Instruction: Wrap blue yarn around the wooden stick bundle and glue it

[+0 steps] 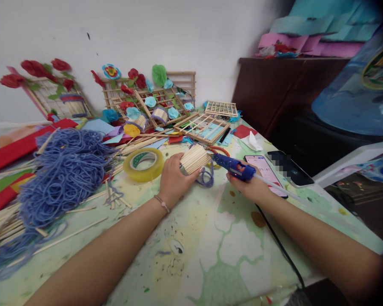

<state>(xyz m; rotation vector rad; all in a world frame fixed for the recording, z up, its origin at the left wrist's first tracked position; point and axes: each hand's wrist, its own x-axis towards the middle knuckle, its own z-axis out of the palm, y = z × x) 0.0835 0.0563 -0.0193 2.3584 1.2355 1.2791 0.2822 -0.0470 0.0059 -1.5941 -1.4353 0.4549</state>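
My left hand (175, 180) is wrapped round a small bundle of pale wooden sticks (195, 159), held just above the table. In my right hand (250, 187) is a blue glue gun (234, 166), its nozzle pointing left at the right end of the bundle. A clear glue stick (274, 185) sticks out of the gun's back. Blue yarn (206, 177) hangs in loops below the bundle. Just left of my left hand lies a roll of yellow tape (143, 165).
A tangled heap of blue yarn (65, 170) and loose sticks cover the left side. Stick frames with paper flowers (159, 102) lean on the wall. Two phones (262, 168) lie right of the gun. A black cord (284, 250) runs to the front edge.
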